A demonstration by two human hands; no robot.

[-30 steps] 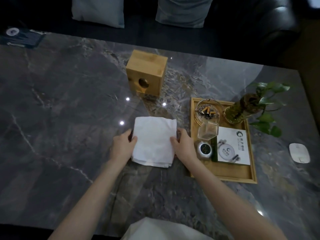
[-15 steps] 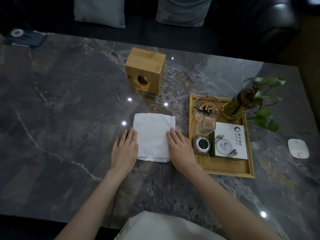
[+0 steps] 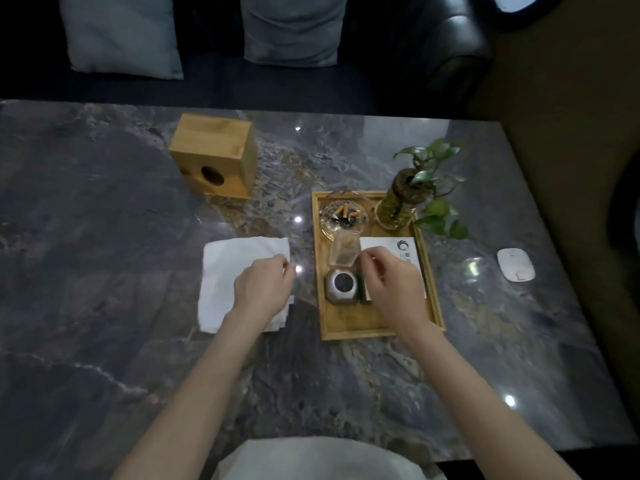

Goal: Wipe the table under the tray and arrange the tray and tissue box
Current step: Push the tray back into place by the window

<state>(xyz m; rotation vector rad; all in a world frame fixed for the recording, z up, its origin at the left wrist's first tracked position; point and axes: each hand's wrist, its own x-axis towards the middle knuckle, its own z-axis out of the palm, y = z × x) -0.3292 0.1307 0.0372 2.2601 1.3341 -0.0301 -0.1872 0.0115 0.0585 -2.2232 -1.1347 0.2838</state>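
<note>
Wooden tray [image 3: 375, 332] on marble table [image 3: 104, 271], holding ashtray [image 3: 343, 213], plant vase [image 3: 398, 206], card [image 3: 408, 251]; folded white cloth [image 3: 225, 271] left of tray under loosely curled left hand [image 3: 263, 289]; right hand [image 3: 389, 282], fingertips pinched together, above tray; tissue box [image 3: 214, 155] beyond tray's far-left corner.

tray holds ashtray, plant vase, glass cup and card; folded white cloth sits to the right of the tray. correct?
Not quite. The head view shows the folded white cloth lying left of the wooden tray, under the left hand. The rest holds: ashtray, plant vase, glass cup and card are on the tray.
</note>
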